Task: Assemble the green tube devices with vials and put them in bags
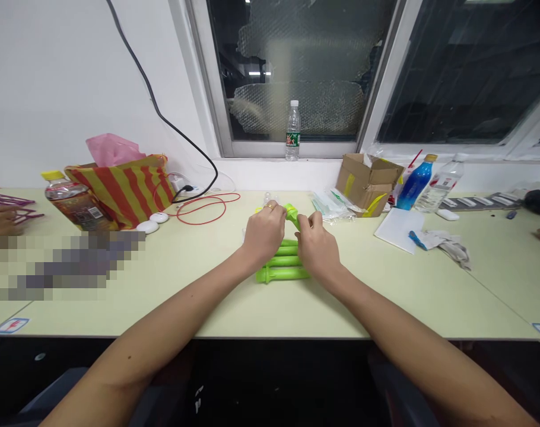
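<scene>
Between my hands is a bright green plastic tube (292, 212) with a knobbed end, tilted above the table. My right hand (318, 246) is closed, thumb and fingers gripping this tube from the right. At its left side my left hand (265, 231), with a ring on one finger, is closed with the fingertips at the tube's end; the fingers partly hide the contact. Just below both hands, several similar green tubes (285, 273) lie side by side on the pale table (234, 308), partly covered by my right hand. Behind my left hand is some small clear plastic (271, 197).
To the left stand a brown drink bottle (81, 204) and a striped box (123, 190), with a red cable (203, 222) nearby. At right are a cardboard box (370, 181), blue bottle (416, 182), white paper (400, 230) and glove (443, 242). Another person's hand (3, 224) shows far left.
</scene>
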Available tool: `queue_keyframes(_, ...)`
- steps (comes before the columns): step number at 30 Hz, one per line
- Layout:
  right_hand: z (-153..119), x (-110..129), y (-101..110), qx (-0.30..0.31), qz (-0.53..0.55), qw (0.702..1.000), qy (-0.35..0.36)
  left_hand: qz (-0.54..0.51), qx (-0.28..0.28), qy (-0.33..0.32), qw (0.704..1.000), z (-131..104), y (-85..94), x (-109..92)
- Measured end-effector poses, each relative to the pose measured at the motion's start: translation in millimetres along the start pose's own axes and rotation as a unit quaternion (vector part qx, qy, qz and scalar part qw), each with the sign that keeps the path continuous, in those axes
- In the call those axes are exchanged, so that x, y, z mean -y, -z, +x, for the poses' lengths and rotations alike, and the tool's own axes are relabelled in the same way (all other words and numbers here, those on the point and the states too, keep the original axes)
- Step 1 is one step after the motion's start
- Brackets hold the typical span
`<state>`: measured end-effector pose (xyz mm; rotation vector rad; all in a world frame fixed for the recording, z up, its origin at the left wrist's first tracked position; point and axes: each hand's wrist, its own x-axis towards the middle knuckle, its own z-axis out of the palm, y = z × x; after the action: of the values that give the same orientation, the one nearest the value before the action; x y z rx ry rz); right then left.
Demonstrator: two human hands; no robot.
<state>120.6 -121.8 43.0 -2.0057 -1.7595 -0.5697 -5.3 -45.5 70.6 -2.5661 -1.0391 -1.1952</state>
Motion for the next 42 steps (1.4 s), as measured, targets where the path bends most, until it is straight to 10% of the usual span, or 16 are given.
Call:
queue_keyframes(13,-1,-3,-6,-0.012,-0.014,1.0,0.018,-0.183,0.085,0.02,0.979,15,6.3,15)
queue_keyframes(21,1,-1,-1,0.002,0.029,1.0,-0.006,-0.077,0.037,-0.012,0.996,7,4.5,6)
queue_keyframes(27,2,-3,2,-0.016,0.055,0.998,-0.007,-0.223,-0.057,0.055,0.972,10,9.4,8)
queue_keyframes(33,2,-7,0,-0.014,0.078,0.997,0.013,-0.488,0.122,0.097,0.859,11,15.6,11)
queue_keyframes(42,5,-20,-5,-0.026,0.12,0.991,0.06,-0.452,0.179,0.038,0.873,12,24.5,20)
